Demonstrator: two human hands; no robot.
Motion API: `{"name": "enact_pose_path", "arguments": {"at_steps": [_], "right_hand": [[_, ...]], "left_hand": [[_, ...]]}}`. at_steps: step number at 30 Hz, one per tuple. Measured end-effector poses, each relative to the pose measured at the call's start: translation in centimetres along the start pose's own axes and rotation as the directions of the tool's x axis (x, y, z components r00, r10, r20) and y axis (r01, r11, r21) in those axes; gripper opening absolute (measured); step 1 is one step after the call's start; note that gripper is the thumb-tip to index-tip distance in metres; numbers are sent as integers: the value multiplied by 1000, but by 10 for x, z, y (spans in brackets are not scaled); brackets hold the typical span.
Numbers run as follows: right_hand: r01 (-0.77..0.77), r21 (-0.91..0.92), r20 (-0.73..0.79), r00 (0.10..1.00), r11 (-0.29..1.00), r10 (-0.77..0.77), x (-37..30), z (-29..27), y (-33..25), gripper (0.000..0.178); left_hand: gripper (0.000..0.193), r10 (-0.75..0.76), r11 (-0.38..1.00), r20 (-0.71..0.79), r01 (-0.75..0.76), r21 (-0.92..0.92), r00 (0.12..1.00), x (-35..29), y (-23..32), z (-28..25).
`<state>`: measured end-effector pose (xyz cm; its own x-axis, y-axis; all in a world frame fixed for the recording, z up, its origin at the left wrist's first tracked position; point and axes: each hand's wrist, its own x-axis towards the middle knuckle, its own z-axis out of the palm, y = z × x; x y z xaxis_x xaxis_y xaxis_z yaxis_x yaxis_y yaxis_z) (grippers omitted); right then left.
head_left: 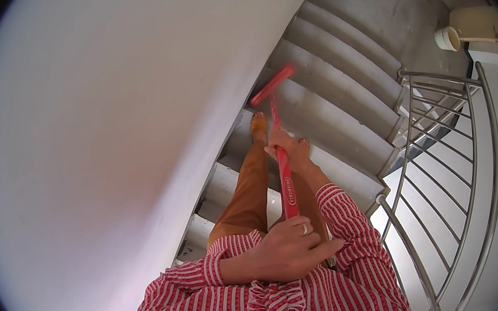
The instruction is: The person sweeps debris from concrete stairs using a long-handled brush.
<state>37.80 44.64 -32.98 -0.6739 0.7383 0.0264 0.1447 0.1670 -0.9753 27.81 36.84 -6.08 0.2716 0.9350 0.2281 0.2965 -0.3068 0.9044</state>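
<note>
Stairwell: grey concrete steps [331, 97], white wall [108, 138] on L, steel railing [439, 179] on R. Both hands, L [287, 250] and R [284, 144], closed around red broom handle [286, 182]; head [272, 85] on step.

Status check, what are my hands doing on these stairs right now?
Left hand and right hand both gripping red broom. Broom head on concrete step, by white wall. Metal railing right.

An oval red-and-white label [291, 192] sits on the red broom handle [286, 182], between the two hands.
</note>
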Motion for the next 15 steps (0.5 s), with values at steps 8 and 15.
{"name": "enact_pose_path", "arguments": {"at_steps": [8,15], "right_hand": [[-197,118,12,980,973,197,1,-38,35,24],[155,-94,-199,965,983,-171,-46,-39,55,22]], "left_hand": [[35,-70,996,-119,76,47,990,22,-14,52],[27,101,994,-43,-103,-47,994,10,9,73]]}}
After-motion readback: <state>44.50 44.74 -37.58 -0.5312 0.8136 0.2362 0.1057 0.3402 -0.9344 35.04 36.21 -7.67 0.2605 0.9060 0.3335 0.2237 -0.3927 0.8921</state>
